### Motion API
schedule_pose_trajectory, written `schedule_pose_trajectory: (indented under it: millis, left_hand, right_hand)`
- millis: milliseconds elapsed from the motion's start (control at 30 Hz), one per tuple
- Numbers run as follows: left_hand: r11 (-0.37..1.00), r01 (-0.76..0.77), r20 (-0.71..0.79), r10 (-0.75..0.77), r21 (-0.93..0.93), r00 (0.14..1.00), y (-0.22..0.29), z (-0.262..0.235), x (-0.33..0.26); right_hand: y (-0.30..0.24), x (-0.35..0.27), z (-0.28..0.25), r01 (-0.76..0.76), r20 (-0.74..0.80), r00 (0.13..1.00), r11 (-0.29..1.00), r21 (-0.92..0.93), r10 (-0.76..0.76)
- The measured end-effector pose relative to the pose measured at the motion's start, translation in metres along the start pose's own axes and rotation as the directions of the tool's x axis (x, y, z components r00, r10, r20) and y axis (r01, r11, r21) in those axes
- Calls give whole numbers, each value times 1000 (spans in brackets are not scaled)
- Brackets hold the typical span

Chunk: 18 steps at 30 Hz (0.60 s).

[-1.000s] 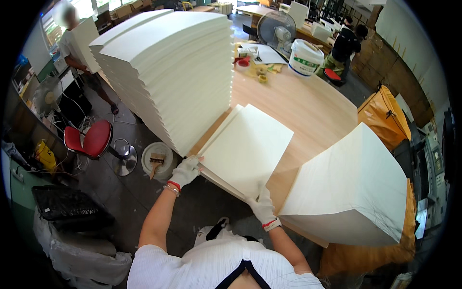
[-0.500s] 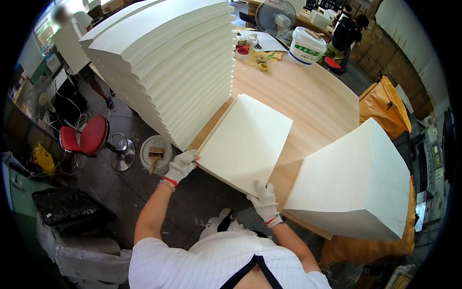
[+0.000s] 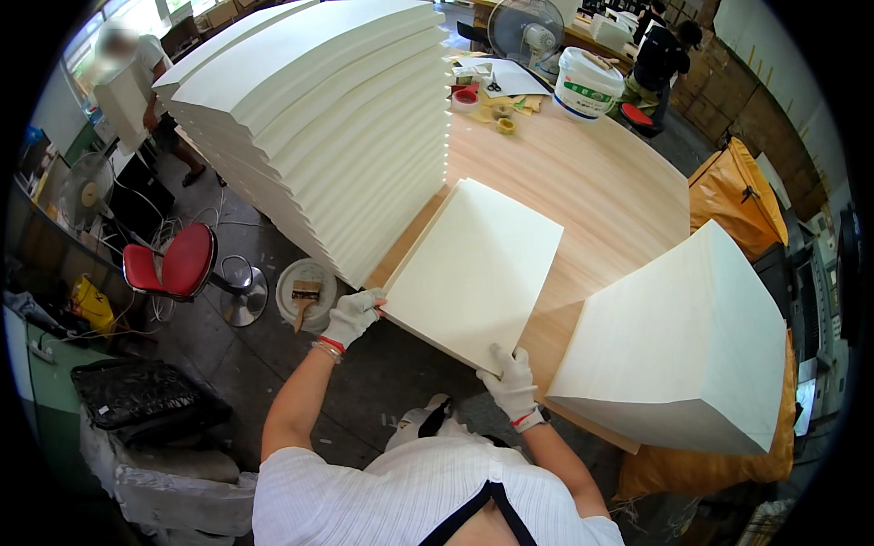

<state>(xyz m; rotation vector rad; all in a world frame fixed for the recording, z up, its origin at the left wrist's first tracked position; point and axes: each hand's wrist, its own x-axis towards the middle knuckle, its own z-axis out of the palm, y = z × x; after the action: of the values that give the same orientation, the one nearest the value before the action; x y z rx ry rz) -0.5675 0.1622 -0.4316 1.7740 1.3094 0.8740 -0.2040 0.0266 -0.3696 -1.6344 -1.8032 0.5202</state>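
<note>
A flat cream-white sheet bundle (image 3: 478, 268) lies on the wooden table (image 3: 583, 173), its near edge hanging over the table's front. My left hand (image 3: 353, 315), in a white glove, grips the bundle's near left corner. My right hand (image 3: 512, 382), also gloved, holds the near right corner. A tall fanned stack of white sheets (image 3: 337, 127) rises just left of the bundle. A lower block of white sheets (image 3: 683, 346) stands to its right.
A white bucket (image 3: 587, 84), tape rolls (image 3: 466, 96), scissors and a fan (image 3: 528, 27) sit at the table's far end. A red stool (image 3: 177, 264) and a pail with a brush (image 3: 305, 293) stand on the floor at left. Other people stand at the far left and far right.
The sheet bundle has slid farther onto the table, away from me, with both hands still on its near corners. The view has tilted slightly.
</note>
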Motion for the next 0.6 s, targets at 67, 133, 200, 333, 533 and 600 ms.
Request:
schedule_pose_trajectory:
  millis: [67,133,200,333,533,600]
  left_hand:
    - [1000,4,-4,-4,-13,1000,-4,1,-1]
    - [999,18,-8,-18,-51,1000,-5,3,-1]
    - [999,-23,-12,23,27,1000,-1,1,-2]
    - [982,-89,-11,92,168,996,22,-4,-6]
    - [977,-108,-53,120,181,991,21,2,-3]
    - [963,-59,-16,66,264,998,45,-9,-9]
  right_hand:
    - [0,-1,0,9,-7,1000,1000,2,-9]
    - [1,0,0,12,-8,1000,1000,-1,-12]
    - [3,0,1,40,-22,999,999,1,-40]
    - [1,1,-1,-6,13,1000,1000,12,6]
    - [3,0,-2,-9,22,1000,1000,-15,9]
    - [5,-2,-3,-13,44,999,1000,26,12]
